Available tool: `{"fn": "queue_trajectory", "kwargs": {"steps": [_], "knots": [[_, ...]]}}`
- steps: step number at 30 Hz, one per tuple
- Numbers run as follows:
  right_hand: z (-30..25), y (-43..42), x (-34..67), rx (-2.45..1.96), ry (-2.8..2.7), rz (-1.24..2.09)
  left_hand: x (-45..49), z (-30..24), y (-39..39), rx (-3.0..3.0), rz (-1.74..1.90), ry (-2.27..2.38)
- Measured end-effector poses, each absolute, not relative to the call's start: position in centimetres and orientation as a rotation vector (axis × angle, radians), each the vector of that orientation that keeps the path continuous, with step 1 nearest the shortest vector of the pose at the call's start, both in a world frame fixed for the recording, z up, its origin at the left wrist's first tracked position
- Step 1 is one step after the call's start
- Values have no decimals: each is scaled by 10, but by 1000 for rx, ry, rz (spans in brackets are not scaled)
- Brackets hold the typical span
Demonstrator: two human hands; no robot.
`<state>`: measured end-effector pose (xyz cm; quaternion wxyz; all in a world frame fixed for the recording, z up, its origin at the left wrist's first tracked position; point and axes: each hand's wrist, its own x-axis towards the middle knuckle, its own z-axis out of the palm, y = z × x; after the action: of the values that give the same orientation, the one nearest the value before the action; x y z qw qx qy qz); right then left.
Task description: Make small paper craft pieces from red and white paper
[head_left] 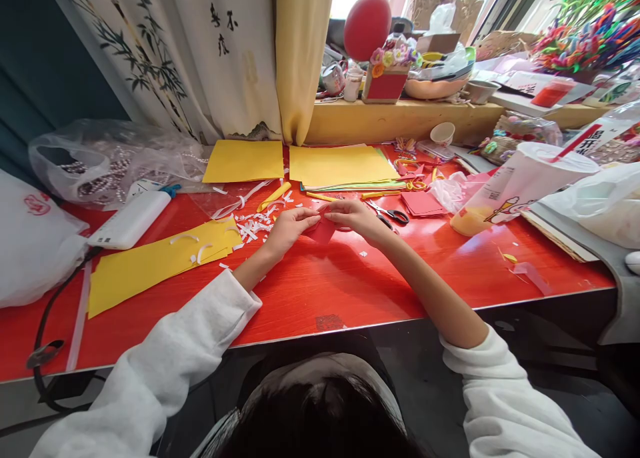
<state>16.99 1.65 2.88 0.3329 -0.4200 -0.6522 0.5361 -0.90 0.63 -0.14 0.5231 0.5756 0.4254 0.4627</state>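
Observation:
Both hands meet over the middle of the red table (320, 291), pinching a small piece of red paper (323, 233) between them. My left hand (291, 230) grips its left side with closed fingertips. On the upper right of the paper are the fingers of my right hand (353, 218), also closed. The paper appears folded, though fingers hide part of it. Dark-handled scissors (393, 216) lie just right of my right hand. White paper scraps (254, 228) are scattered left of my left hand. Behind the hands lies a yellow pencil-like stick (321, 197).
Yellow sheets (340, 166) are stacked at the back, and yellow strips (160, 261) lie at left. Red paper squares (424, 203) rest right of the scissors. A tilted drink cup (520, 185) with a straw stands at right. A white power bank (133, 218) lies at left.

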Motion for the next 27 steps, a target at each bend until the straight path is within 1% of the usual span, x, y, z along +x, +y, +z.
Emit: {"fn": "queue_trajectory", "kwargs": {"steps": [6,12,24,27], "knots": [[26,16,169,-1043,-1663,1465,-7,2,4,1359,1107,1010],[22,19,169,-1139,-1654,1356,-8,-3,4,1437,1076,1030],[16,22,166,-1134,-1692,1251,-10,-9,10,1518,1058,1096],[14,24,168,-1146,-1687,1281,-10,-10,10,1496,1065,1099]]}}
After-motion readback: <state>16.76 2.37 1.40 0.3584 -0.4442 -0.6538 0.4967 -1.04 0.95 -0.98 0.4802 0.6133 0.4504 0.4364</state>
